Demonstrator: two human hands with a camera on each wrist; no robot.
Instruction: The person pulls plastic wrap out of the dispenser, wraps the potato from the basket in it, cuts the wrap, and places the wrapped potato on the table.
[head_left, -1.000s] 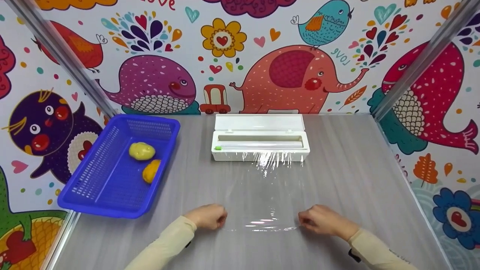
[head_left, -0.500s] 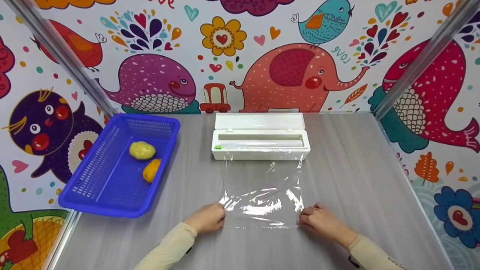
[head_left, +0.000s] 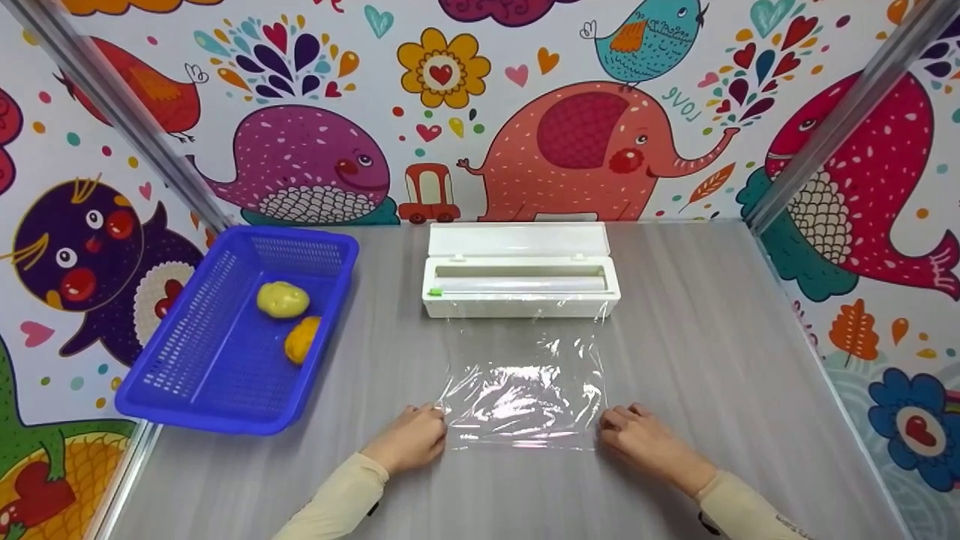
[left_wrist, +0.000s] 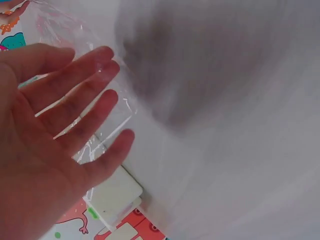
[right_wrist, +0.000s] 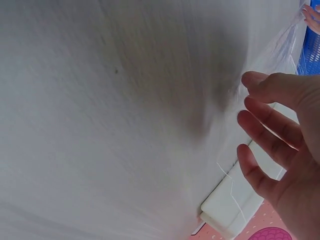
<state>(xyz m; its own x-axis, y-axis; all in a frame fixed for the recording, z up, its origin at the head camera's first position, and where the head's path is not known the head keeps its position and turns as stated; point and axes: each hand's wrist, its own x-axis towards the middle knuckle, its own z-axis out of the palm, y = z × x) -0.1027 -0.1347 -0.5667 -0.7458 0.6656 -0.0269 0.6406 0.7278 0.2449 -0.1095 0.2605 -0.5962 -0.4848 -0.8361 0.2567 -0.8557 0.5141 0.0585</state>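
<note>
A sheet of clear plastic wrap point(head_left: 517, 397) stretches from the white wrap dispenser point(head_left: 520, 307) toward me, creased and shiny. My left hand point(head_left: 411, 437) is at its near left corner. In the left wrist view its fingers point(left_wrist: 82, 112) are spread and fairly straight, with film against the fingertips and the thumb apart from them. At the near right corner is my right hand point(head_left: 651, 444). Thumb and index finger point(right_wrist: 255, 80) meet at the film's edge in a pinch, while the other fingers are loosely bent.
A blue basket point(head_left: 330, 300) stands at the left, holding a potato point(head_left: 283, 300) and an orange-yellow item point(head_left: 301, 340), partly hidden by the basket wall. The dispenser's lid point(head_left: 517, 240) is raised; a green slider point(head_left: 435, 292) sits at its left. Patterned panels surround the grey table point(head_left: 697, 315).
The wrap has gone from stretched smooth to loose and wrinkled. Its near edge has shifted slightly toward the dispenser. The left hand's fingers have loosened.
</note>
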